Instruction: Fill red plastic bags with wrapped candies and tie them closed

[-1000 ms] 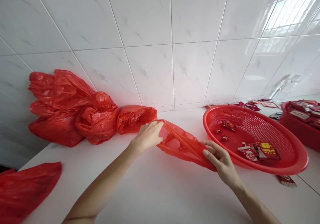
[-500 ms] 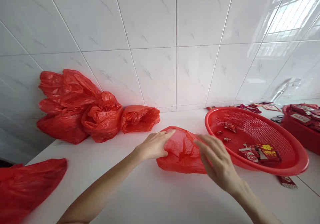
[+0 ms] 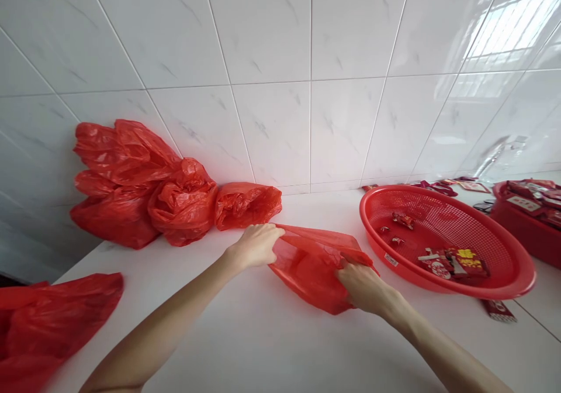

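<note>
A thin red plastic bag (image 3: 313, 264) is stretched between my two hands over the white counter. My left hand (image 3: 256, 245) is closed on the bag's left end, fingers curled round the film. On the right, my right hand (image 3: 362, 282) grips the other end, its fingertips partly covered by the plastic. Right of that hand stands a red perforated basket (image 3: 438, 206) holding several small wrapped snacks (image 3: 460, 264). Behind my left hand sits a crumpled red bag (image 3: 248, 204) against the wall.
More bunched red bags (image 3: 127, 188) lean on the tiled wall at the left. Another red bag (image 3: 56, 323) lies at the near left edge. A red bin (image 3: 508, 223) full of packets is at far right. A dark red packet (image 3: 499, 311) lies beside the basket.
Both hands have closed on the bag, which is now pulled out between them. My right hand has come down and slightly left onto its end.
</note>
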Demonstrator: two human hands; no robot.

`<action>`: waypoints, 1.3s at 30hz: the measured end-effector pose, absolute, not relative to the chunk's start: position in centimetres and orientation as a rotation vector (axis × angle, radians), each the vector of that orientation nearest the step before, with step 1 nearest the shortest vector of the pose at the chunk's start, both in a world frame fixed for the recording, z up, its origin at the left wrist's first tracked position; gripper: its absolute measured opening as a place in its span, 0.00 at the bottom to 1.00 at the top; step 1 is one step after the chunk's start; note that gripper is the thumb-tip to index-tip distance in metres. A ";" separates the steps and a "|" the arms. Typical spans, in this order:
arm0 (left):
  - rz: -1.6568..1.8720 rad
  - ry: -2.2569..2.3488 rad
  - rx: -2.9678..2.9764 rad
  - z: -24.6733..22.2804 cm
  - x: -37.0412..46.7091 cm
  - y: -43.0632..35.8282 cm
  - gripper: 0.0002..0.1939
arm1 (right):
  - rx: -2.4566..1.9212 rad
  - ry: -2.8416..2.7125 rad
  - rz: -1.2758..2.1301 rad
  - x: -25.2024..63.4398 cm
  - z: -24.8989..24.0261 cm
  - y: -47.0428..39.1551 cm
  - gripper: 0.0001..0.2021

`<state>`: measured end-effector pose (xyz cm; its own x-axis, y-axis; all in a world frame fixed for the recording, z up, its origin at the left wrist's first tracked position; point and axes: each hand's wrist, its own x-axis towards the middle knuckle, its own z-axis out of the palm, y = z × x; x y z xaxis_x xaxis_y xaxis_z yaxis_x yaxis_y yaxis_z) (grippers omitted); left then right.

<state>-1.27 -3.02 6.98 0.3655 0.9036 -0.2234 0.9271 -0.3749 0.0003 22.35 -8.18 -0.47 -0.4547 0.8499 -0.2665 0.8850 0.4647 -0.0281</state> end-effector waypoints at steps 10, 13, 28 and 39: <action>0.599 1.741 2.470 7.8 -3.1 -1.9 0.19 | 1.460 2.452 -0.332 22.7 0.5 -7.9 0.05; 0.721 1.415 2.612 7.3 -0.7 -3.2 0.17 | 1.439 2.491 -0.392 22.4 1.0 -7.8 0.05; -0.545 1.343 2.792 1.3 2.1 0.1 0.11 | 1.544 2.585 -0.154 23.8 -0.5 -7.6 0.15; -0.711 1.265 2.706 1.8 1.1 -2.3 0.04 | 1.462 2.653 -0.386 23.9 1.5 -7.3 0.07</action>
